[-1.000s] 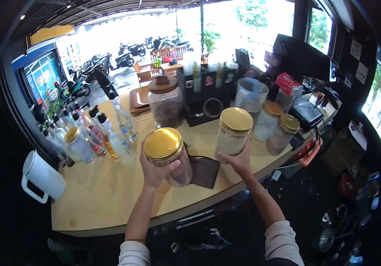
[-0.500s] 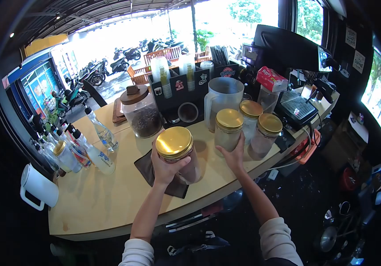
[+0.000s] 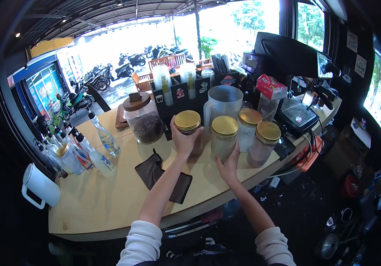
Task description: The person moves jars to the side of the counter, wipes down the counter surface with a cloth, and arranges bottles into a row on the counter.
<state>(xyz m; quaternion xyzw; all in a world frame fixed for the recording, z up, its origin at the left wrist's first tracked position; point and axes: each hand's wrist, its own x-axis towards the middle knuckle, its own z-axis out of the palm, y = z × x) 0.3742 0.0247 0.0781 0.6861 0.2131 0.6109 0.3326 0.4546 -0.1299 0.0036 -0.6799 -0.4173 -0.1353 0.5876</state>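
My left hand (image 3: 184,141) is closed round a gold-lidded jar (image 3: 187,120) with brownish contents, at the back middle of the wooden counter. The fingers hide much of this jar's side. Just to the right, my right hand (image 3: 229,166) grips the lower right side of a second gold-lidded jar (image 3: 222,144), its contents pale. Two more jars with gold lids stand close by: a whitish one (image 3: 246,133) behind and a pinkish one (image 3: 261,150) at the right. A dark cloth (image 3: 179,186) lies crumpled on the counter below my left forearm.
Behind the jars stand a clear plastic pitcher (image 3: 224,104), a black cup organiser (image 3: 177,95) and a wood-lidded jar of dark beans (image 3: 144,122). Pump bottles (image 3: 99,159) and a white jug (image 3: 40,186) line the left. The counter's front edge (image 3: 128,228) curves before me.
My left hand has carried its jar from above the cloth toward the back of the counter, beside the other jars. My right hand's jar has come slightly nearer and left.
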